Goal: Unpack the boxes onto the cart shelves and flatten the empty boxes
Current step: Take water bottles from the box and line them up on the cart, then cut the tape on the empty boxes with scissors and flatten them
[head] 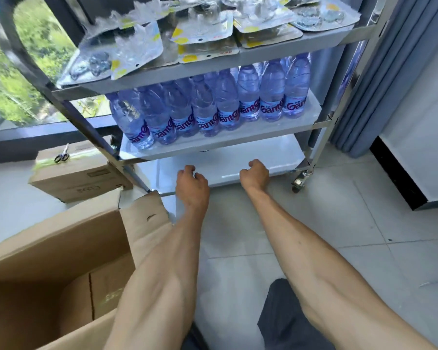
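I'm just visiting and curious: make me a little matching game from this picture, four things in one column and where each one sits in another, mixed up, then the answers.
Things:
1. water bottles
2. blister packs
3. scissors
4. open box

Places:
A. on the closed box
B. middle cart shelf
C. floor, lower left of view
D. top cart shelf

Pairs: 1-B, 2-D, 3-A, 4-C

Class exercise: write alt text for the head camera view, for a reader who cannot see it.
Two empty hands, left hand and right hand, reach toward the bare bottom shelf of a metal cart; water bottles fill the middle shelf. An open cardboard box stands left.
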Action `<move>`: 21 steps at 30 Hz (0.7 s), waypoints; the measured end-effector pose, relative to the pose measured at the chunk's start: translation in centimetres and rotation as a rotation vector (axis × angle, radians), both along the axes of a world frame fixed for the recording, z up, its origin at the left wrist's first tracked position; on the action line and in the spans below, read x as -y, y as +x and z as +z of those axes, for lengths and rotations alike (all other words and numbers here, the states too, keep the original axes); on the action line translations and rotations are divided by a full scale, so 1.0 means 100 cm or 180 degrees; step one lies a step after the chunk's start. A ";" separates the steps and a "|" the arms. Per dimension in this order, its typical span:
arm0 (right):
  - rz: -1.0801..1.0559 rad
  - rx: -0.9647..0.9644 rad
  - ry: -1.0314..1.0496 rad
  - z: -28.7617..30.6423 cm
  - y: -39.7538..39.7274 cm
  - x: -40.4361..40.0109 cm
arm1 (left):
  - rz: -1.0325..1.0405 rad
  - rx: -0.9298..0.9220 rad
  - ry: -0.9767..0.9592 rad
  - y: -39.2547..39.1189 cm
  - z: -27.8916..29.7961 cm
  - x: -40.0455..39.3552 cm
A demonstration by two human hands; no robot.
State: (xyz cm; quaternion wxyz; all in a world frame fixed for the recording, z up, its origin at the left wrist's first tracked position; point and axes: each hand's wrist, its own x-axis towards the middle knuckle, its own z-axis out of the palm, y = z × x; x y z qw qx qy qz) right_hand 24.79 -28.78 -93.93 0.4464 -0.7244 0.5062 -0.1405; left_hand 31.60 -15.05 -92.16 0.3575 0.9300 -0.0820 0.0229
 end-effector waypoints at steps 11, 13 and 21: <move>0.1424 0.0592 -0.0585 0.012 0.084 -0.220 | 0.1981 -0.0143 -0.0044 0.065 -0.011 -0.210; 0.1673 0.0728 -0.0779 0.013 0.111 -0.256 | 0.1857 0.0037 0.0371 0.079 -0.024 -0.246; 0.2697 -0.1103 -0.1535 -0.028 0.201 -0.344 | 0.0644 -0.0553 0.2369 0.180 -0.043 -0.355</move>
